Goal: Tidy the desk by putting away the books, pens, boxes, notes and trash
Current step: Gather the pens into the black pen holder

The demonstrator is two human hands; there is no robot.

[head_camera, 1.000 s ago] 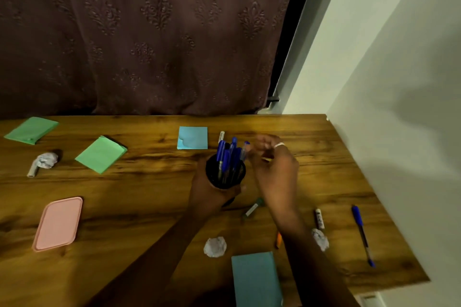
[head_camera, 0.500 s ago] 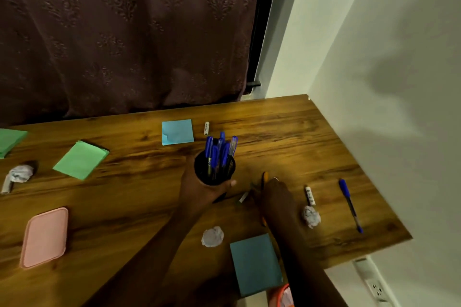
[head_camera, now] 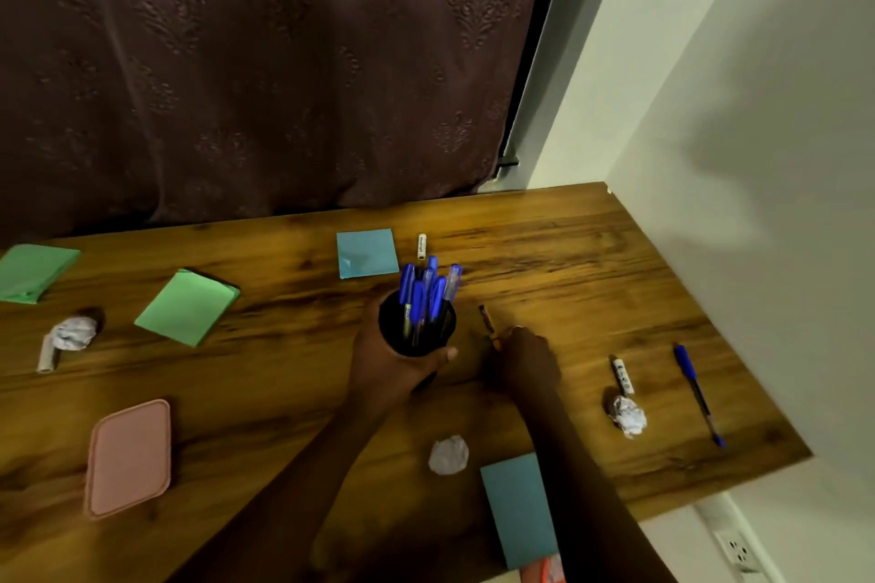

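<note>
At the near edge of the wooden tabletop (head_camera: 592, 279) lies a blue rectangular pad (head_camera: 518, 507), partly under my right forearm. Just beyond it sits a crumpled white paper ball (head_camera: 448, 454). Toward the near left corner lies a pink rounded plastic lid (head_camera: 129, 457). Over by the right edge, a second crumpled paper ball (head_camera: 627, 414) sits just beside a short white marker (head_camera: 622, 375), with a blue ballpoint pen (head_camera: 696, 393) nearer the edge.

In the middle, my left hand (head_camera: 393, 365) wraps round a black mesh pen cup (head_camera: 419, 331), upright and packed with blue capped pens (head_camera: 417, 301). Just beside it, my right hand (head_camera: 523, 357), fingers curled, pinches a thin orange pen (head_camera: 490, 327) that points toward the far edge.

Farther left lie a paper wad with a white tube (head_camera: 71, 334), a green square note pad (head_camera: 187, 307), and another green pad (head_camera: 33, 272) at the left edge. Near the far edge a light blue sticky note (head_camera: 367, 252) lies just beside a short white stick (head_camera: 422, 246). A brown patterned curtain (head_camera: 260, 62) hangs behind.
</note>
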